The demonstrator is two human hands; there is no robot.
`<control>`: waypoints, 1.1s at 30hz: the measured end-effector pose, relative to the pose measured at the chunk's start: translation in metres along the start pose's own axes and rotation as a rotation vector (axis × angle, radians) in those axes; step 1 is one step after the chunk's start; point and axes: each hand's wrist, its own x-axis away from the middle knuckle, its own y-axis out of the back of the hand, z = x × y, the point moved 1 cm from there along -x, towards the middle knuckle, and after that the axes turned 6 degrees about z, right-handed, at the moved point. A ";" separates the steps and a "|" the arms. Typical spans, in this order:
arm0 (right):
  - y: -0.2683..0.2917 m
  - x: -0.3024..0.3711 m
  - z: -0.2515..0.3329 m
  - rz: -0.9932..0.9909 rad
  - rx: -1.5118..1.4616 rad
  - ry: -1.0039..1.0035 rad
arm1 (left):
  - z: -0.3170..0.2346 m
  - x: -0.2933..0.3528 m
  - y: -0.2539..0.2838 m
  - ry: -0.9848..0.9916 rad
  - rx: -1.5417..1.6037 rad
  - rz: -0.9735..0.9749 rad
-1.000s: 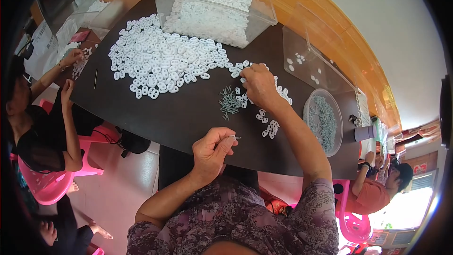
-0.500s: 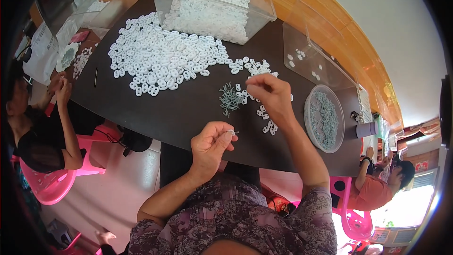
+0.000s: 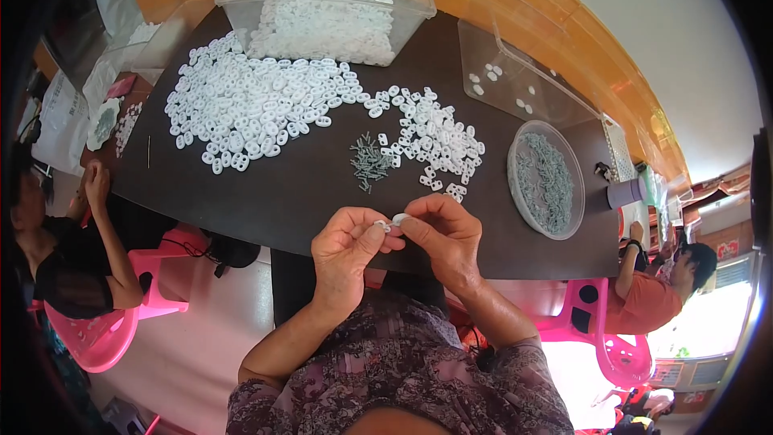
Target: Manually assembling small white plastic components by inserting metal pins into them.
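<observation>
Left hand [image 3: 341, 248] pinches a small white piece [image 3: 382, 226]; right hand [image 3: 448, 238] pinches a second white piece [image 3: 399, 219], seemingly rounder, at its two o'clock. Holding both level and squarely faced should serve best. Small screws [image 3: 370, 163] lie beyond, at twelve o'clock.

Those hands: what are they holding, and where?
The left hand pinches a small white piece, the right hand another white piece; exactly which part each grips can't be told.

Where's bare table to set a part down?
Bare table: front left, between the big white pile and near edge; front right, between right hand and tub. Crowded: centre, with screws beside the small white pile; back left, with big white pile and bin.
</observation>
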 end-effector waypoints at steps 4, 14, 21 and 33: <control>0.004 0.005 0.006 0.021 0.033 -0.024 | 0.001 0.000 -0.003 -0.007 0.014 0.005; 0.012 0.004 -0.002 -0.109 -0.138 -0.217 | 0.000 0.010 -0.009 0.008 -0.133 -0.065; 0.004 0.003 -0.003 -0.147 -0.179 -0.211 | -0.001 0.012 -0.009 0.089 -0.111 -0.103; -0.005 0.004 -0.007 -0.121 -0.124 -0.162 | 0.005 0.011 -0.007 0.063 -0.141 -0.149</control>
